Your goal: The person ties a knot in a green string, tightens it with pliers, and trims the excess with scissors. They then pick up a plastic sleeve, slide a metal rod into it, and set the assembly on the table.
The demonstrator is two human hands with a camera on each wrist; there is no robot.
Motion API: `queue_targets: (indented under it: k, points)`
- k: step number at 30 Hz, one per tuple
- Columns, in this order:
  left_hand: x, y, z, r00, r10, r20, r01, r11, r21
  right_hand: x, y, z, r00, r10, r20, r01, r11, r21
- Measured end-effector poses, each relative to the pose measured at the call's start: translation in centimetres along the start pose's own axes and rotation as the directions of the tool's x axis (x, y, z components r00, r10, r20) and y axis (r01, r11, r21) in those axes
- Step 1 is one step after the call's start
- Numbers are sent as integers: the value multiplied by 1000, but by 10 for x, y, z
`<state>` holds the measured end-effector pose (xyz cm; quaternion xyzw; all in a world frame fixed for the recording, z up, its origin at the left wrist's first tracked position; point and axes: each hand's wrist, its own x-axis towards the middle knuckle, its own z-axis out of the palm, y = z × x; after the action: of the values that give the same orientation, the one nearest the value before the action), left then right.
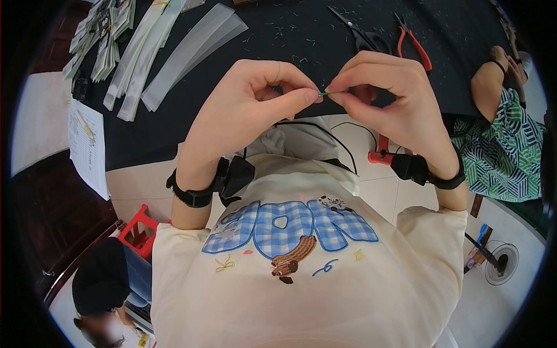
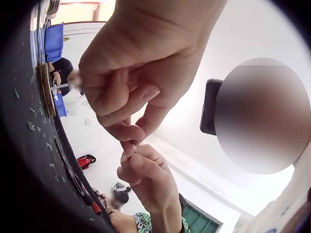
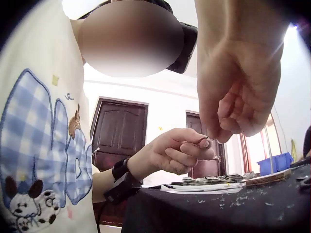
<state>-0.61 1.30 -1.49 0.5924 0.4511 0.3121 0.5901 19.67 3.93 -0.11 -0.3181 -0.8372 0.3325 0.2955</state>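
Observation:
Between my two hands is a tiny, thin, greenish piece like a short bit of wire or thread (image 1: 323, 94); I cannot tell its exact kind. My left hand (image 1: 255, 110) pinches one end of it between thumb and forefinger. At the other end, the thumb and forefinger of my right hand (image 1: 386, 87) pinch it, fingertips close to those of the left. In the right wrist view, a thin dark strand (image 3: 201, 139) shows at the left fingertips. Both hands are raised near the front edge of the black-covered table (image 1: 278, 43).
Black scissors (image 1: 362, 37) and red-handled pliers (image 1: 415, 43) lie beyond the right hand, among scattered green snippets. Clear plastic strips (image 1: 194, 58) and bundled pieces (image 1: 107, 43) lie at the left, with a written sheet (image 1: 87, 145) at the edge. Another person sits at the right.

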Motion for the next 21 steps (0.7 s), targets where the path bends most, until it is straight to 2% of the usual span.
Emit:
queue_targets:
  k: [9,11,21]
  points:
    - [-1,1,0,999,6,-36,-7,1000,-22,0,2,4,999,-29,-37,29,1000,5]
    - [-1,1,-1,1000,-7,-30,6,999,-46,-1,2,3,1000,-3,10,3,1000,-6]
    - [-1,-3,-2,998,28,-51,-30,998,-46,0,1,7,1000,27,-3,-27,1000,14]
